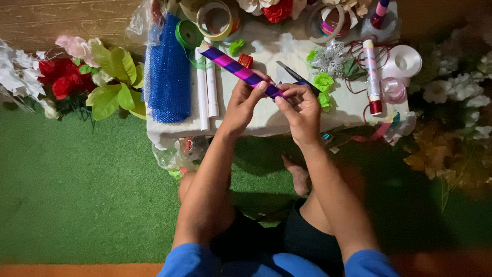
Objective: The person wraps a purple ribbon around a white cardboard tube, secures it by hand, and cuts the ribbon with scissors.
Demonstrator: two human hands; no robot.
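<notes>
A stick wrapped in purple and pink spiral ribbon (233,65) slants from the upper left down to my hands over a low white table (266,118). My left hand (245,100) grips its lower end from below. My right hand (300,105) pinches the same end, fingertips touching the ribbon there. Black scissors (292,74) lie on the table just behind my right hand.
A blue mesh roll (168,72), two white sticks (206,92), ribbon rolls (214,19), a silver bow (329,57), green ribbon flowers (323,82) and a pink-white wrapped stick (371,72) crowd the table. Artificial flowers (77,77) stand left and right on green turf (77,190).
</notes>
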